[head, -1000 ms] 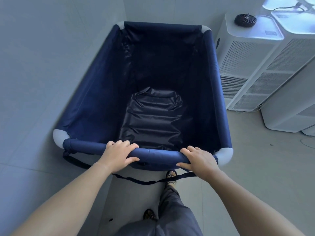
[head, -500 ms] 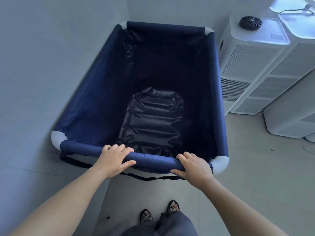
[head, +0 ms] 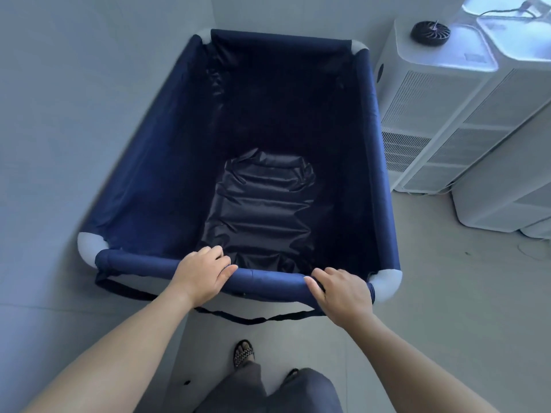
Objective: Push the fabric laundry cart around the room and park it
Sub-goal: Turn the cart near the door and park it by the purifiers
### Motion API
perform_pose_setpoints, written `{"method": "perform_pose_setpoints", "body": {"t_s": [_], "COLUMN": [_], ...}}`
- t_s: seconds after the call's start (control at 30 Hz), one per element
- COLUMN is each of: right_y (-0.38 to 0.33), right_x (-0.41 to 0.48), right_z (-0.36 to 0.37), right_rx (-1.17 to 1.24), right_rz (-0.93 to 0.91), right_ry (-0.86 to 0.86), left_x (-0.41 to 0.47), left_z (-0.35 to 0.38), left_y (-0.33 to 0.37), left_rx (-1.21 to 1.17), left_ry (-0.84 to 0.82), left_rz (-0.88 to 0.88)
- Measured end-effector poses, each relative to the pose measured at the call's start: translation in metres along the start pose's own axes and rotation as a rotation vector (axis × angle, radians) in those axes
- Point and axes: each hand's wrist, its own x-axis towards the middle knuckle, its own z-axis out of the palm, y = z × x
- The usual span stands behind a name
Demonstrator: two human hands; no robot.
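Hardly anything about the fabric laundry cart [head: 376,138] has changed over the last second, since it sits in the same corner, but the person's stance has, with one sandalled foot [head: 244,351] now stepped forward under the dangling strap [head: 253,318]. Both hands are on the near rail [head: 140,263]: the left hand [head: 204,272] has its fingers curled over the top of the padded tube and its thumb on the near side, and the right hand [head: 340,290] grips closer to the grey corner piece, fingers hooked over the rail in the same way. The cart is empty and its left side runs close along the left wall [head: 74,114], its far end close to the back wall. This looks like the parking stage, nearly done; the next move is probably a last small nudge to square it up, then letting go. On the right, a row of white air purifiers [head: 432,114] stands just beside the cart's far corner, one with a small black fan [head: 430,31] on top, so any sideways swing has little room
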Motion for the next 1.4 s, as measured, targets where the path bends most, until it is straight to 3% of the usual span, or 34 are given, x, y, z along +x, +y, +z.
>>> {"method": "perform_pose_setpoints", "body": {"t_s": [0.3, 1.4], "right_y": [-0.003, -0.001], "right_x": [0.005, 0.012], "right_z": [0.007, 0.014], "right_rx": [-0.093, -0.137], "right_rz": [-0.035, -0.016], "right_ry": [0.292, 0.361], "left_x": [0.004, 0.013], "left_z": [0.01, 0.021], "left_y": [0.011, 0.002], "left_rx": [0.024, 0.071], "left_ry": [0.178, 0.276], "left_rz": [-0.159, -0.085]}}
